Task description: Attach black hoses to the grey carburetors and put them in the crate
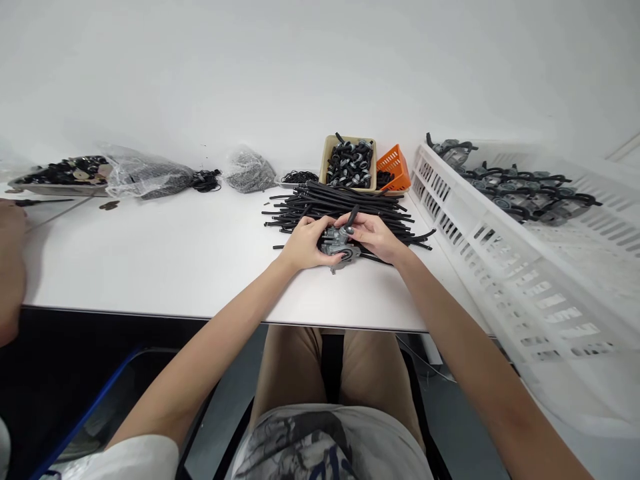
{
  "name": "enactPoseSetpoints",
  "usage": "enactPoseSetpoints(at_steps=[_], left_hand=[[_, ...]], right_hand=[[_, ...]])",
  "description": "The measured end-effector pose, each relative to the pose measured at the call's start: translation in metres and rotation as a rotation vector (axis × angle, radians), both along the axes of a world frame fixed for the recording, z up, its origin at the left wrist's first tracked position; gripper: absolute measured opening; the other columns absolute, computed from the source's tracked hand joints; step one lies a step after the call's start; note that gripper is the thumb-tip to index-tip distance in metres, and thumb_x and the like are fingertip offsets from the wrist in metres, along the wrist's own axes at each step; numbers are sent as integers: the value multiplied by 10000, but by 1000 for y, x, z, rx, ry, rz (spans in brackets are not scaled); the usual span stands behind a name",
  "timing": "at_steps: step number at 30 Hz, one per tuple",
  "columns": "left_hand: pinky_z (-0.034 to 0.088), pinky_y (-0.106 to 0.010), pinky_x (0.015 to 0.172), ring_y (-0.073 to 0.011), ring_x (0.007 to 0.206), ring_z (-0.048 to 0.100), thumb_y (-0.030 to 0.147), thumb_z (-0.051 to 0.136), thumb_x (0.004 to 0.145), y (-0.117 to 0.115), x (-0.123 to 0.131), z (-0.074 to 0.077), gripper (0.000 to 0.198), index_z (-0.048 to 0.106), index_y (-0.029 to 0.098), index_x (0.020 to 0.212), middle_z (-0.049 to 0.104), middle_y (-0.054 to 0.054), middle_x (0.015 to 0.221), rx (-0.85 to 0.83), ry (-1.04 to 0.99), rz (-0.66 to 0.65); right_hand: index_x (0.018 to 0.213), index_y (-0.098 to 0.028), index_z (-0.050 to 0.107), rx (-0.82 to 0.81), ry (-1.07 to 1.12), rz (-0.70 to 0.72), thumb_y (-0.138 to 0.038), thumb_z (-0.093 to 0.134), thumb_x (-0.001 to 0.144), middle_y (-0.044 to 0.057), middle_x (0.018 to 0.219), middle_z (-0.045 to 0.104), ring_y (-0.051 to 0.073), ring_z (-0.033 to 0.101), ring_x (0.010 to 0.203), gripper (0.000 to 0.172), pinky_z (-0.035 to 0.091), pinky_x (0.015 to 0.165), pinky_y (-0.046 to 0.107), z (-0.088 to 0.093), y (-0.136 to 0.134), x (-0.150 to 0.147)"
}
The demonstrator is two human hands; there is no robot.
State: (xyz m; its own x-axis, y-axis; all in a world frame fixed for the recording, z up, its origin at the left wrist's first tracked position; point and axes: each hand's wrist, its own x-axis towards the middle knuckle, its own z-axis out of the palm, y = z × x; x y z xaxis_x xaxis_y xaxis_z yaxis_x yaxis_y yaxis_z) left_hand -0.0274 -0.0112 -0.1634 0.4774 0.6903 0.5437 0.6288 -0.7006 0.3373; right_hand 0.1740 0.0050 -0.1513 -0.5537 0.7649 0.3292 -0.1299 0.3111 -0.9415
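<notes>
My left hand (311, 244) is closed around a grey cast-metal part (339, 245) with a round lower section, held just above the white table. My right hand (373, 235) pinches a short black rubber tube piece (353, 216) at the top of that metal part. The tube tilts up and to the right; whether its lower end is fitted on the metal cannot be made out behind the fingers. Right behind both hands lies a pile of long black rubber hoses (330, 199).
A beige basket (324, 160) of black rubber pieces with metal clamps and an orange basket (399, 168) stand behind the hoses. On the right is a white crate (480, 253) holding several similar metal parts (520, 190). Plastic bags (150, 175) lie back left; another person's arm (11, 267) rests far left.
</notes>
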Motion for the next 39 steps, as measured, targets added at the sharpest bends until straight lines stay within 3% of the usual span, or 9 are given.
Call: enactPoseSetpoints(at_steps=[3,10,16,21,25,32,39], left_hand=[[385,-385,935,-233,888,629,563,643,679,1,-2,0,560,544,225,1114,690,-47,1074,0,2,-15],[381,-378,929,-221,874,618,577,627,684,0,-3,1,564,553,233,1125,692,-35,1071,-5,21,-19],[385,-392,917,-241,897,631,574,632,689,2,-2,0,590,547,235,1165,702,-49,1091,12,18,4],[387,-383,930,-229,900,629,563,649,685,0,-3,1,565,554,234,1135,703,-37,1108,8,-2,-12],[385,-384,933,-223,872,638,548,647,686,-1,-3,2,544,556,232,1120,706,-37,1087,5,-6,1],[386,-388,939,-231,886,645,567,638,693,1,-4,0,548,549,229,1115,705,-43,1107,10,-21,23],[371,-375,946,-227,883,646,557,650,680,0,-4,1,552,557,219,1106,708,-49,1102,0,-23,15]], right_hand=[[944,-167,693,-3,-21,25,-530,778,722,64,985,655,195,610,951,434,487,906,337,2,-2,2],[883,-171,692,5,2,-33,-522,825,662,56,929,657,192,604,930,436,503,895,332,-1,-1,-3],[1106,-223,686,-72,97,-33,-541,733,759,60,1048,658,201,610,969,472,516,837,326,0,-1,0],[879,-202,713,-2,119,-175,-527,780,713,33,902,649,174,594,846,371,509,798,326,-2,3,0],[659,-189,617,96,159,-288,-485,837,651,27,871,639,161,584,815,369,515,790,321,0,2,-4],[936,-213,679,95,109,-278,-495,797,710,52,960,688,189,623,916,381,522,863,348,3,-1,-6],[715,-205,601,192,176,-359,-449,862,624,12,839,637,150,607,792,368,533,742,301,0,-1,-13]])
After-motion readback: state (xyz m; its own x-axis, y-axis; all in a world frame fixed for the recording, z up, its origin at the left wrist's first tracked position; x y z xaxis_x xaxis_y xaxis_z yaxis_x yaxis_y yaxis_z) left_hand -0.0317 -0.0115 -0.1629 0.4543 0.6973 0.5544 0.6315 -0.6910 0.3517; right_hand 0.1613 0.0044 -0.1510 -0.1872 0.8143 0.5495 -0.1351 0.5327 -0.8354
